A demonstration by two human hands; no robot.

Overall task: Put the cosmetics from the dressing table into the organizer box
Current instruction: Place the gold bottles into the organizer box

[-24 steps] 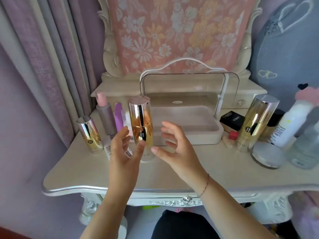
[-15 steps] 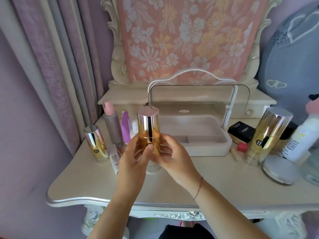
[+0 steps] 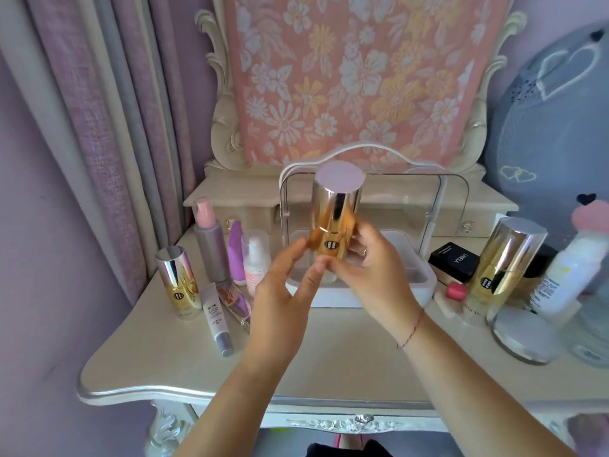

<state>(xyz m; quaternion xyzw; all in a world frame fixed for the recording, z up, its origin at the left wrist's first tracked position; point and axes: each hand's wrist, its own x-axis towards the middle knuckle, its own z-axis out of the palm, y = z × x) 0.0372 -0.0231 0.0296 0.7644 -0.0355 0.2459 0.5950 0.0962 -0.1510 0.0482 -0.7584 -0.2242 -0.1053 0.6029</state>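
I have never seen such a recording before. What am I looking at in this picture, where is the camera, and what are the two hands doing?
There is no machine here. A person wears one wide-angle camera on the head; it looks forward and down, so both forearms enter from below.

The left hand and right hand together hold a shiny gold bottle upright, in front of the white organizer box, whose clear lid stands open.

On the cream dressing table lie more cosmetics. To the left: a smaller gold bottle, a grey pump bottle with a pink top, and a tube lying flat. To the right: another gold bottle, a black compact, a white bottle and a round jar.

The box looks empty, though the hands hide part of it.
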